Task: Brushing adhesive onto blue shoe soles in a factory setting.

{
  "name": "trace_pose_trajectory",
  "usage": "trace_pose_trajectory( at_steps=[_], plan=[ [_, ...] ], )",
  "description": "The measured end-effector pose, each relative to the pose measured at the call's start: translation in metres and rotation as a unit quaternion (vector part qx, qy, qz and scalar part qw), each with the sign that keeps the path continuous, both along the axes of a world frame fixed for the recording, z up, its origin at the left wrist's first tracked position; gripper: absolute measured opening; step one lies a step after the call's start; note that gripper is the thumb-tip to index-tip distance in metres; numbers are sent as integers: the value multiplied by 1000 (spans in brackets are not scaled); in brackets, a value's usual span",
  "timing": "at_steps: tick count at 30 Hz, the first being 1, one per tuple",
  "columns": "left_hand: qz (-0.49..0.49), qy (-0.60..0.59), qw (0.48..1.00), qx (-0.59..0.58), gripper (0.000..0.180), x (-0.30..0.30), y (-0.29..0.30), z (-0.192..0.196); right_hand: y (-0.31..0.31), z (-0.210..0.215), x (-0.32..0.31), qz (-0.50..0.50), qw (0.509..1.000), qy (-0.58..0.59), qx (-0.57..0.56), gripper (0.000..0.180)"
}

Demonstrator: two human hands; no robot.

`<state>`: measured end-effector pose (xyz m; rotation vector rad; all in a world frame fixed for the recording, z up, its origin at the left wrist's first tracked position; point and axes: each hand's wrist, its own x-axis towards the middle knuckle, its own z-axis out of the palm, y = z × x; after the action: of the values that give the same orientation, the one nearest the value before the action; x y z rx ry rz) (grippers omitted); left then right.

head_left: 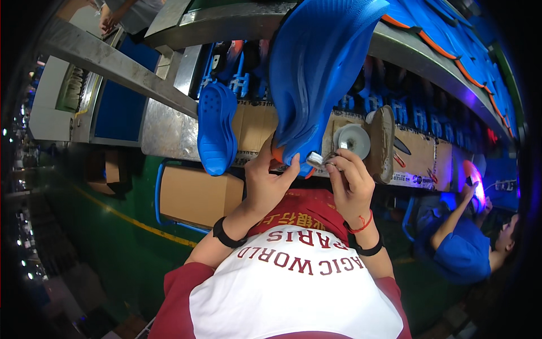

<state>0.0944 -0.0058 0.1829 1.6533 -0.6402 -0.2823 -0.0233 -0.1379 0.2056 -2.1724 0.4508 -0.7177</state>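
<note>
A large blue shoe sole (319,68) hangs close in front of me, its ribbed surface filling the upper middle. My left hand (268,175) is closed around a blue and orange shoe part at its lower end, with the thumb pressed on it. Whether that part belongs to the large sole, I cannot tell. My right hand (353,181) pinches a small silvery metal piece (315,159) against the blue edge; fingers partly hide it. To the left, a second blue sole (217,129) with small dimples lies at the bench edge.
Behind my right hand are a white round dish (353,140), a brown tray (385,144) and a dark knife (402,146) on cardboard. Blue soles with orange edges (446,48) line the upper rack. A cardboard box (200,195) stands below left. A co-worker (460,243) sits right.
</note>
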Motion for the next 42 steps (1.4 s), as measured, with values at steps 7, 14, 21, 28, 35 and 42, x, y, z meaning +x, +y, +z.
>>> trace_pose_trajectory(
  at_steps=[7,14,21,28,35,42],
  plan=[
    [-17,6,1000,4,52,1,1,0,-1,-1,2,-9,999,5,-43,14],
    [-24,28,999,-1,50,-1,-1,2,-3,0,-1,-26,996,24,-86,15],
    [-26,34,999,6,50,6,-4,14,-7,0,-7,-68,994,12,-83,12],
    [-59,96,979,-167,60,86,-27,54,-18,2,-14,-102,994,-10,-45,10],
    [-38,279,941,-189,14,225,-50,100,-12,-2,-14,-93,995,7,-18,9],
    [12,243,934,-260,33,218,-11,46,-13,-26,-15,-104,994,23,-22,9]
  ],
)
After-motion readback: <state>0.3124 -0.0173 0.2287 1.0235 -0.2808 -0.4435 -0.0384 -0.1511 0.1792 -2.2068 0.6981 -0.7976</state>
